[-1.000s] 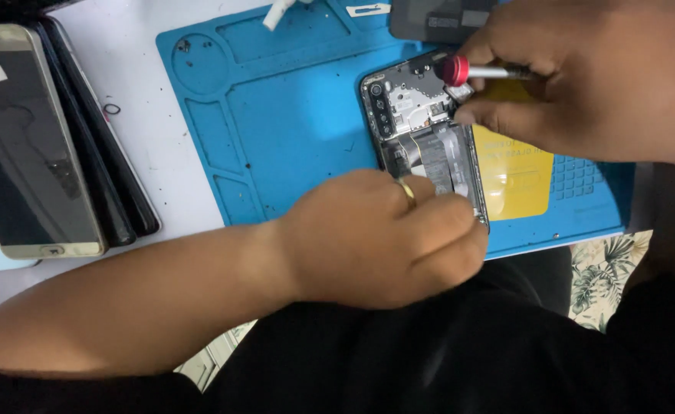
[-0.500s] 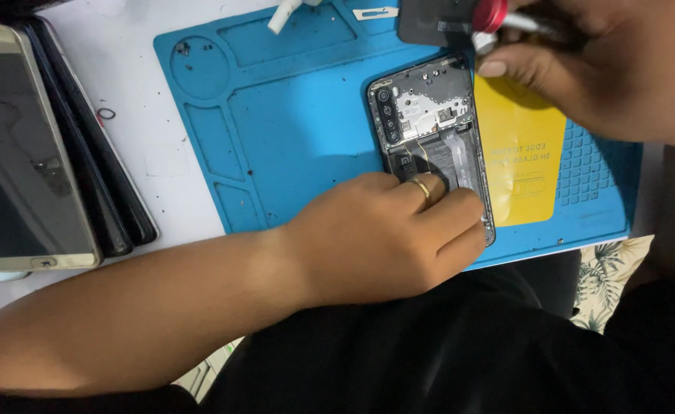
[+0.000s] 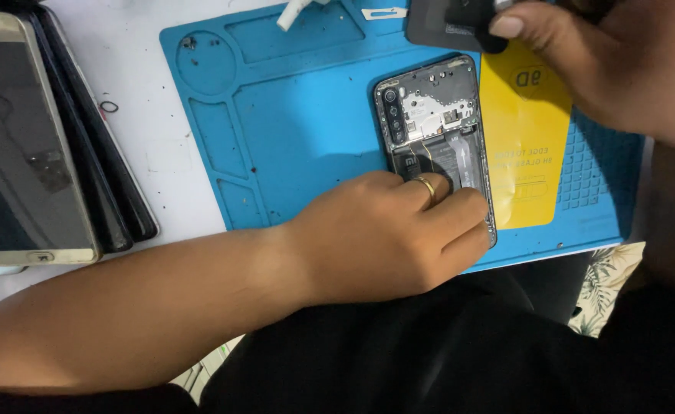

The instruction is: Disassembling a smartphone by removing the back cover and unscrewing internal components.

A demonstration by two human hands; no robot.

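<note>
Opened phone (image 3: 437, 115), left hand (image 3: 391, 230) curled pressing it down

Phone repair bench: blue mat (image 3: 299, 130) w/ part trays under the left hand (image 3: 387, 234), opened phone (image 3: 433, 123) in its grip, more phones (image 3: 27, 138) stacked well left.

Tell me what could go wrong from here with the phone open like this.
1. The left hand presses on the opened phone; its fingers lie over bare internals and might strain a thin cable.
2. The right hand lifts a dark part above the phone; a slip could drop it onto the board.
3. The phone lies near the mat front edge and might slide off.
</note>
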